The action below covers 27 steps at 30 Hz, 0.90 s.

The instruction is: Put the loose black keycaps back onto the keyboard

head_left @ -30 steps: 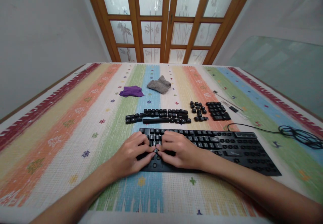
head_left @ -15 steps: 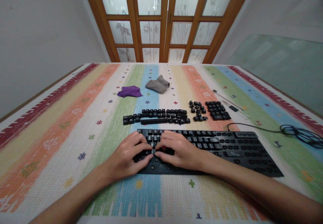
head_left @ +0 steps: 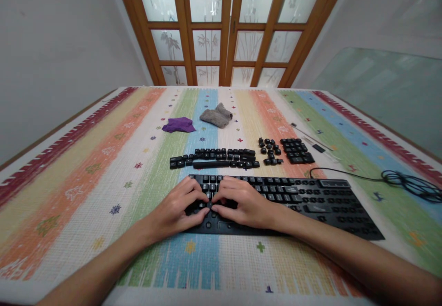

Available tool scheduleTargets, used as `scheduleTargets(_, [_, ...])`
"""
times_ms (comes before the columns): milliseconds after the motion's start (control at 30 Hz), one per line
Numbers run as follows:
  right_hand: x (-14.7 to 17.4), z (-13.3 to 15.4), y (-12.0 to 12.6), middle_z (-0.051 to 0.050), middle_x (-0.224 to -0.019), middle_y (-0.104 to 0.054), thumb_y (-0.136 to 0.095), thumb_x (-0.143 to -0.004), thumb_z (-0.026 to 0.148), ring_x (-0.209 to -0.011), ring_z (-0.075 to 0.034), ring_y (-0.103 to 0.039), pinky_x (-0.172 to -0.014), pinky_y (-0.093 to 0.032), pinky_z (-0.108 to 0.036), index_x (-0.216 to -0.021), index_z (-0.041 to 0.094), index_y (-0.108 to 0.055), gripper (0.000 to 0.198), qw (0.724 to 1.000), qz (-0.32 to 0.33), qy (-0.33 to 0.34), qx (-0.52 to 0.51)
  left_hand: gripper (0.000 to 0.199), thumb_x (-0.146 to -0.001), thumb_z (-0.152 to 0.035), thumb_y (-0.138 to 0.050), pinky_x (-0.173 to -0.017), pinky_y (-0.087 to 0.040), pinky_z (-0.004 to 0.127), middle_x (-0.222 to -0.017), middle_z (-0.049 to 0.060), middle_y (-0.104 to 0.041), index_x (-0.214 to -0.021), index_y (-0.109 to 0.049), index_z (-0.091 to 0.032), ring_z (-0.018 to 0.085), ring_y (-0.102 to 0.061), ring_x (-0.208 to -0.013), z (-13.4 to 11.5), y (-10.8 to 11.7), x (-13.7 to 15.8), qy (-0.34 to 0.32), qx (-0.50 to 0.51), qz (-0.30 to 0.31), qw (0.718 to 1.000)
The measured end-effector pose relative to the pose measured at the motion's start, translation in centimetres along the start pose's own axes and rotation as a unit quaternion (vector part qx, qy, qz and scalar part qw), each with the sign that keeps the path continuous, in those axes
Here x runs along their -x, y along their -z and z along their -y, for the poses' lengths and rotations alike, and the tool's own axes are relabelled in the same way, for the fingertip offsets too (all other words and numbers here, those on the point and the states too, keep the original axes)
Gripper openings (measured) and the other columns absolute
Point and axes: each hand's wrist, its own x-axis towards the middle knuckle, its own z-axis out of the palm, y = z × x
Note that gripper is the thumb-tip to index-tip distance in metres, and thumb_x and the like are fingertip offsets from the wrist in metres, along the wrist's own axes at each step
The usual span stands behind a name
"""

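Observation:
A black keyboard [head_left: 324,209] lies on the table, with caps on its upper rows and bare key sockets toward its right end and front. Both hands meet over its left part. A small dark keycap [head_left: 209,204] sits low between their fingertips. My left hand [head_left: 181,204] pinches it from the left with thumb and forefinger. From the right, the thumb and forefinger of my right hand [head_left: 243,203] close on the same keycap. Whether it is fully seated on its socket cannot be made out. My right hand covers some keys in the middle of the board.
Behind the keyboard lie loose keycaps in rows [head_left: 224,157], a spacebar [head_left: 211,164], a scattered keycap group [head_left: 270,151] and a number-pad block [head_left: 297,151]. Farther back are a purple cloth [head_left: 178,124] and a grey cloth [head_left: 217,116]. A coiled cable [head_left: 410,184] and a thin rod [head_left: 314,138] lie right.
My fingers stay at the same spot on the keyboard, around the same keycap. The whole view has shifted very slightly; the loose keycaps and cloths lie as before.

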Motion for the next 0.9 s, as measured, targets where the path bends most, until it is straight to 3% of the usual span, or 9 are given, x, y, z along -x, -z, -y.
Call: scheduleTargets(900, [0.23,-0.01,-0.30,-0.004,-0.079,-0.062,-0.059,-0.095,0.022,-0.077,-0.017,-0.054,-0.070,-0.046,-0.030,-0.092,0.014,-0.067,0.012,1.000,-0.009,-0.004,0.007,0.013,-0.091,-0.012,-0.061,-0.074,-0.047,0.030,-0.088,0.003,-0.057,-0.103,-0.062,-0.017,0.017,-0.054,-0.083,-0.20,-0.02,0.08,0.005,-0.034,-0.014,0.999])
